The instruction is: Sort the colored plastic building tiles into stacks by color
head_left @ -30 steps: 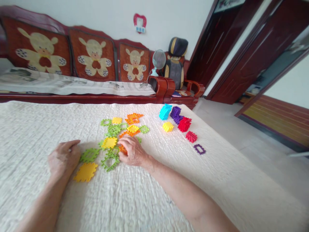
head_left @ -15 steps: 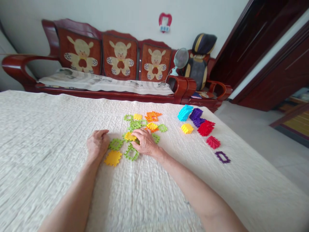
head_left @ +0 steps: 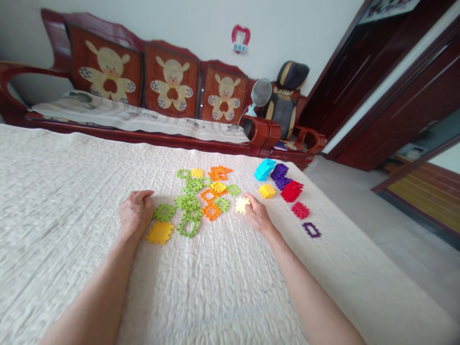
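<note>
1. Gripping a yellow notched tile (head_left: 242, 205) by its right edge, pinched in the right hand (head_left: 258, 214); roughly square, without a clear long axis.
2. Far and right of the pinched tile, just past the right hand, a yellow tile stack (head_left: 267, 191); well apart from the left hand (head_left: 135, 211).
3. Curled at left beside a green notched tile (head_left: 164, 212), palm-down; impossible to tell whether holding anything.
4. Left of the pinched tile, across a narrow strip of cream quilted cover (head_left: 215, 287), a green openwork tile (head_left: 222, 205) and an orange frame tile (head_left: 211, 211).
5. On the right, a red tile stack (head_left: 300, 210) and a purple frame tile (head_left: 311, 230), short of the cover's slanting edge; broad room on the near side.
</note>
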Tool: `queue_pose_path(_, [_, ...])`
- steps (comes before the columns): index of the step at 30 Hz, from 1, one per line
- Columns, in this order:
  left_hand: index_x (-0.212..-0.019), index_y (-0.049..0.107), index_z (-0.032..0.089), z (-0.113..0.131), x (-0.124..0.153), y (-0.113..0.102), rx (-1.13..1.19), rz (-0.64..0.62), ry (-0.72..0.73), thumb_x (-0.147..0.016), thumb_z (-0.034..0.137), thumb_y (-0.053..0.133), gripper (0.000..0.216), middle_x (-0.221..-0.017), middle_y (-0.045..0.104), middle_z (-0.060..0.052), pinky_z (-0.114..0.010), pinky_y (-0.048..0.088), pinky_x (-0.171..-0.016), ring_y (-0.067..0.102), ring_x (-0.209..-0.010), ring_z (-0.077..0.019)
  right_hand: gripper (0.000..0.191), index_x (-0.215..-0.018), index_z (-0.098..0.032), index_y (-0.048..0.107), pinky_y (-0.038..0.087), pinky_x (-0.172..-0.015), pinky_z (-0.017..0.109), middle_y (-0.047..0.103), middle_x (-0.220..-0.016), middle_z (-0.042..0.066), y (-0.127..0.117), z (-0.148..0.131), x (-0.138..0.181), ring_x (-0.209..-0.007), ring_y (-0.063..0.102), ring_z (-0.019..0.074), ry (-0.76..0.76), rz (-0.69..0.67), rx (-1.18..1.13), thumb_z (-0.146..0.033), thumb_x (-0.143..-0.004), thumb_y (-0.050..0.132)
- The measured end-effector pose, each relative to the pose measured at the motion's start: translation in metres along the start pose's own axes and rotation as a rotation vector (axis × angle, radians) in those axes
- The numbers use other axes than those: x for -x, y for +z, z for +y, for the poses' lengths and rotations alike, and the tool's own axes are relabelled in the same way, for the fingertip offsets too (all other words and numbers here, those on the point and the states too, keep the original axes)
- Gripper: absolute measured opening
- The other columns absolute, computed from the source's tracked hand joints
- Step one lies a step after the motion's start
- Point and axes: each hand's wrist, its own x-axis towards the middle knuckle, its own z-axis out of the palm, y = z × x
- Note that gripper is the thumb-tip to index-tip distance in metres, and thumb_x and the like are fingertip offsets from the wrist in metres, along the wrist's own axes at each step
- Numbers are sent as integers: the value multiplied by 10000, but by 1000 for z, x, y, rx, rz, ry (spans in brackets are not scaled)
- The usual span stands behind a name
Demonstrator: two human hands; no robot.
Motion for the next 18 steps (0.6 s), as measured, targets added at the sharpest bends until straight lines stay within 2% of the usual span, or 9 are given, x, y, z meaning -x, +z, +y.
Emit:
queue_pose_path(2, [-1055,762,191,-1,0,0,-2,-3,-3,-851,218,461,365,-1124,718,-106,-409,502,-990,665,-1039,-266,510,-1235,-182,657,511,-990,370,711,-1148,82,-2,11,-1,-1082,651,232,32,3,36,-192,-790,408])
queue_pose_path(5, [-1062,758,188,-2,-2,0,-19,-14,-9,-834,227,484,358,-1115,710,-104,-417,501,-983,662,-1027,-275,510,-1263,-154,628,483,-1038,398,669,-1179,127,3,14,0,-1135,622,251,-7,68,111,-186,-797,425])
queue_pose_path(9, [-1096,750,158,-4,-3,0,-47,-59,-14,-858,236,471,375,-1189,691,-122,-433,495,-988,649,-1073,-295,547,-1350,-134,539,488,-1004,435,592,-1226,176,10,0,15,-1175,572,307,-22,169,262,-363,-853,550])
queue_pose_path(12, [-1123,743,152,-7,-4,1,-55,-67,-5,-876,252,457,391,-1213,681,-126,-443,486,-1008,643,-1098,-300,607,-1346,-159,534,503,-944,456,603,-1158,162,12,-12,28,-1125,572,334,43,127,382,-480,-838,620])
queue_pose_path(18, [-1071,755,176,-13,-6,5,-47,-45,9,-843,276,497,359,-1182,690,-113,-480,489,-998,650,-1089,-329,384,-1166,-180,645,492,-924,411,615,-1093,139,10,-20,30,-1064,578,297,42,53,455,-404,-856,613])
